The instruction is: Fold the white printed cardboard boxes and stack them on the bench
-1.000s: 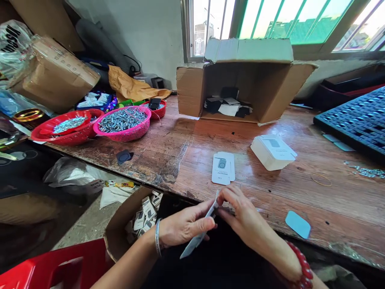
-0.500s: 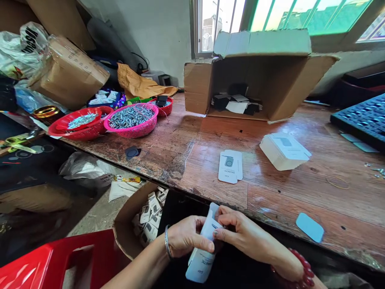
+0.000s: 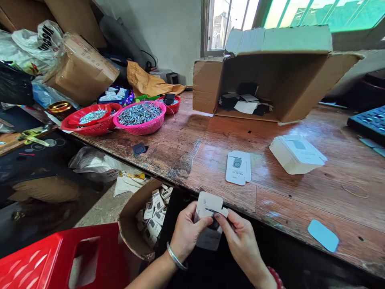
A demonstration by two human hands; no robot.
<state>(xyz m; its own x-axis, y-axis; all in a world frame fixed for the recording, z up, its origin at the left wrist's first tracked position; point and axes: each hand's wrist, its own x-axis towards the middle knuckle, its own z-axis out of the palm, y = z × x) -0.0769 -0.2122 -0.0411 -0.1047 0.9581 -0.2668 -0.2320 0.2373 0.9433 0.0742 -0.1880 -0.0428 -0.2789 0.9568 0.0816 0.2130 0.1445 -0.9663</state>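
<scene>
Over my lap, in front of the table edge, I hold a white printed packaging card point(image 3: 207, 198) upright between both hands. My left hand point(image 3: 188, 228) grips its left side, with the thumb across the front. The fingers of my right hand point(image 3: 240, 235) pinch the right edge, and that thumb presses near a dark round shape at the card's middle. A similar flat packaging card point(image 3: 239, 170), printed with a device picture, lies on the table just beyond my hands. The fingers behind the held card are hidden.
A stack of cards point(image 3: 296, 156) and a pale blue rounded piece point(image 3: 323, 235) lie to the right. An open carton point(image 3: 207, 86) stands behind. Pink point(image 3: 141, 126) and red baskets point(image 3: 105, 130) of metal parts sit left. Below are a carton of small packs point(image 3: 132, 220) and a red stool point(image 3: 54, 249).
The held card has turned from slanted to nearly upright, facing me more. Both hands have shifted round its sides, and my view has swung slightly left.
</scene>
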